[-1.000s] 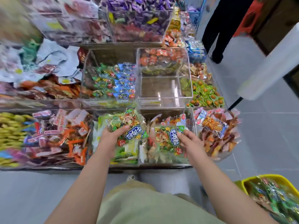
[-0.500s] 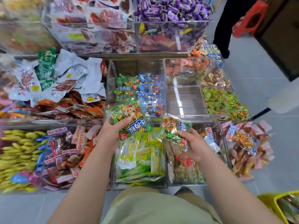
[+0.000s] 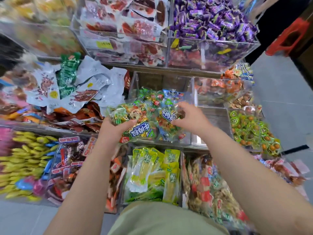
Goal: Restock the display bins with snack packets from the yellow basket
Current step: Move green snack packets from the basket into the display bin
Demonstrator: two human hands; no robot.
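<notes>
- Grips with the left hand (image 3: pixel 116 133) a crinkly clear-green snack packet with a blue-and-white label (image 3: pixel 137 122), thumb laid across its lower face, fingers curled beneath.
- Pinches with the right hand (image 3: pixel 193 119) the right edge of a second clear-green snack packet (image 3: pixel 166 118) of the same kind, fingers drawn in narrow; too blurred to tell how firmly.
- Holds both packets side by side and touching, just above the front of the clear acrylic bin in the middle row (image 3: pixel 160 80), over the small green and blue packets (image 3: pixel 169 95) lying inside it.
- Shows, directly right of that bin, a clear acrylic compartment with a bare ribbed floor (image 3: pixel 215 121), and further right a pile of round green-and-orange wrapped sweets (image 3: pixel 250 133).
- Shows, left of the bin, a heap of silver-white foil pouches (image 3: pixel 94 82) with one dark green pouch (image 3: pixel 67 73) among them.
- Shows, behind and above the bin, purple-wrapped candies (image 3: pixel 211 19) beside flat red-and-clear packets (image 3: pixel 127 26).
- Shows, in front of and below the bin, long yellow-green pouches (image 3: pixel 152 172) stacked together, and far to the left of those, small yellow wrapped sweets (image 3: pixel 23 158).
- Takes in, nearest the camera and below the bin, a khaki-green garment (image 3: pixel 160 221).
</notes>
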